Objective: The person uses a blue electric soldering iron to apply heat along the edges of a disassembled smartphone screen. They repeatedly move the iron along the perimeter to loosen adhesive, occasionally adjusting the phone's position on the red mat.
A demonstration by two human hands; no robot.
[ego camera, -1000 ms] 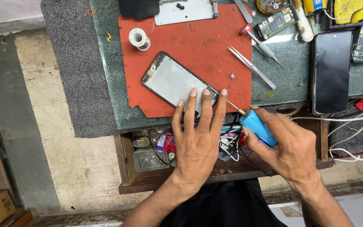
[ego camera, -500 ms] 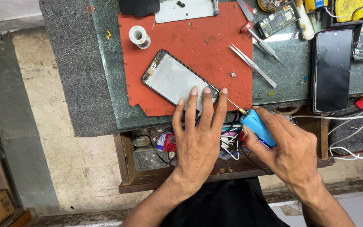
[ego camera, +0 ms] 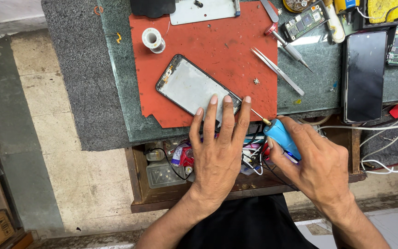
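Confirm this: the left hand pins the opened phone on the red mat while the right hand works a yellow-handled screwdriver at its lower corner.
One detail is wrong: the screwdriver in the right hand has a blue handle, not yellow, as the head view shows. The rest holds: the left hand pins the opened phone on the red mat.

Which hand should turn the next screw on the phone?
Probably the right hand: it already grips the blue screwdriver, tip at the phone frame's corner. The left hand presses the frame flat.
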